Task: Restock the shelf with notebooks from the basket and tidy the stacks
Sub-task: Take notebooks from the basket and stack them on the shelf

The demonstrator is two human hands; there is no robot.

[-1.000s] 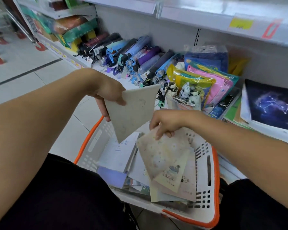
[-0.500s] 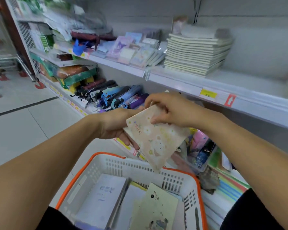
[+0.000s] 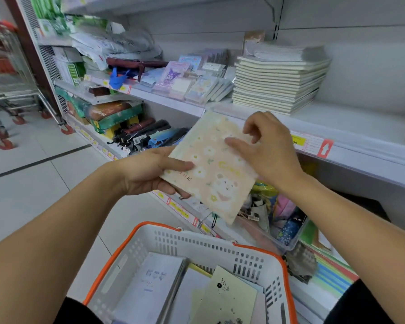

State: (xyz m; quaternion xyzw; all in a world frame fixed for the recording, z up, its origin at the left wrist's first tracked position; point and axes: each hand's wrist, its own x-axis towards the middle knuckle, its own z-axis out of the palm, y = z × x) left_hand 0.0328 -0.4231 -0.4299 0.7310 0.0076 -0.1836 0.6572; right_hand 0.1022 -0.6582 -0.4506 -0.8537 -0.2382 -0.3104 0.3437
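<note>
A peach notebook with white flowers and a bear (image 3: 211, 169) is held tilted above the basket, in front of the shelf edge. My left hand (image 3: 147, 171) grips its left edge, thumb on the cover. My right hand (image 3: 264, 148) rests on its upper right part with fingers spread loosely. Below, the white basket with orange rim (image 3: 204, 242) holds several notebooks, among them a pale blue one (image 3: 154, 284) and a cream one (image 3: 225, 298). On the shelf (image 3: 337, 122) stands a tall stack of cream notebooks (image 3: 278, 83).
Small character notebooks (image 3: 192, 80) lean in a row left of the stack. The lower shelf holds folded umbrellas (image 3: 150, 134) and a clear bin of pouches (image 3: 281, 220). Shopping carts (image 3: 7, 90) stand on the tiled floor at left.
Both hands have lifted the floral notebook higher toward the shelf. My right hand has slid from gripping its top edge to lying over the cover. A second ago both hands were in the basket.
</note>
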